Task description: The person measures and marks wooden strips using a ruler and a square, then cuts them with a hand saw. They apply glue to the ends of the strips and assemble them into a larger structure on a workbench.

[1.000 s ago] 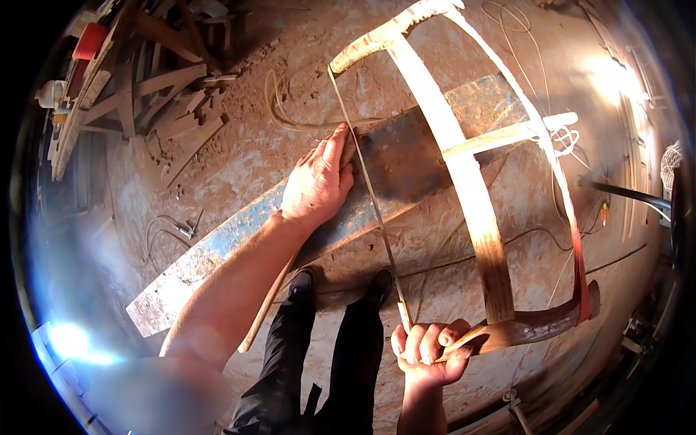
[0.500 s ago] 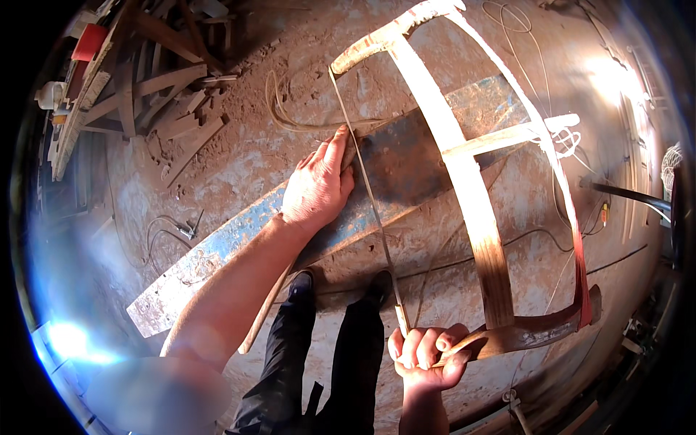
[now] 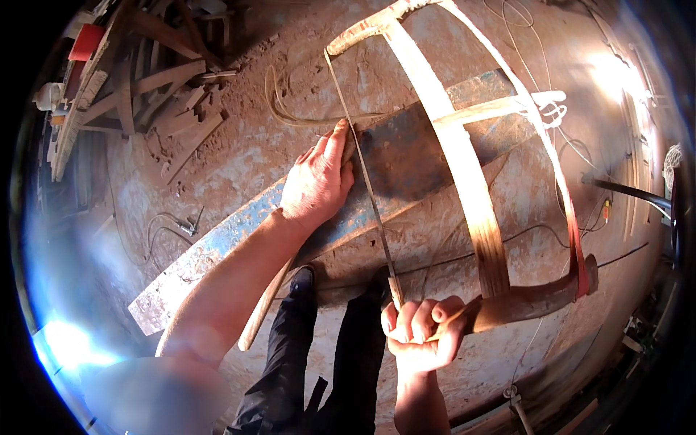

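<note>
My right hand (image 3: 423,332) is wrapped round the near end of a wooden frame saw (image 3: 475,192), beside the lower end of its blade. The thin saw blade (image 3: 360,156) runs from there up to the far end piece and passes right beside the fingertips of my left hand (image 3: 317,177). That hand is closed over a wooden stick (image 3: 264,308), with its index finger stretched toward the blade. The stick lies across a worn blue board (image 3: 210,243), its near end sticking out past the board's edge. My palm covers the stick's middle.
Wood offcuts (image 3: 159,90) are heaped at the far left, with a red object (image 3: 87,42) on top. Pliers (image 3: 190,226) and loose cable lie left of the board. A yellow-handled tool (image 3: 606,210) and a black hose (image 3: 629,190) are at the right.
The saw and my right hand have moved away from me and slightly left, so the blade has slid forward past the stick. My left hand stays almost in place.
</note>
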A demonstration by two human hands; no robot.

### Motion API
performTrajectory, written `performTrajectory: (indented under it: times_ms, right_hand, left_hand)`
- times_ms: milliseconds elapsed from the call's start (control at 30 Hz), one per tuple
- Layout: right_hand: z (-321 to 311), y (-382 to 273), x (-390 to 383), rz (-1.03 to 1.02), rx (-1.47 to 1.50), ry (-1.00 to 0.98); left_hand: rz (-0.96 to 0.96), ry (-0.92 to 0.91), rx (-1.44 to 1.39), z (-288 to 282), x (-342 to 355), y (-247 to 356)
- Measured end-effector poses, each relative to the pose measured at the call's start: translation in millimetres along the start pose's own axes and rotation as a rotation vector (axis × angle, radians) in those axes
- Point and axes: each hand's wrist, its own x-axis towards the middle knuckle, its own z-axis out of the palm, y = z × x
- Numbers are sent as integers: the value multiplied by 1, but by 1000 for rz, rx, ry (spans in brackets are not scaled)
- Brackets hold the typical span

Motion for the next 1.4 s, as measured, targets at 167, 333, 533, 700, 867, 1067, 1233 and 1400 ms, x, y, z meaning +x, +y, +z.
performTrajectory:
  times_ms: [167,333,533,700,867,1067,1233,1400]
  right_hand:
    - [-9,4,-3,-7,-12,-50]
    - [-13,-13,-34,42,-1,-67]
    - [1,8,4,37,17,59]
    - [-12,7,-16,35,9,52]
    - [-28,-9,-46,48,-5,-64]
    - [-16,21,12,-26,-16,52]
    - [-31,-12,-53,56,-5,13]
    - [-38,21,-5,7,8,-61]
  left_hand:
    - [-134,-63,29,1,-1,2]
    - [-94,-33,57,1,-1,-3]
    - [-48,-28,40,5,-2,-5]
    - [-77,-23,54,4,-1,-3]
    - [-64,-20,42,3,-4,-8]
    - [-84,-23,46,5,-2,-4]
    - [-105,-11,38,1,-3,-4]
    - [-53,8,62,6,-6,-1]
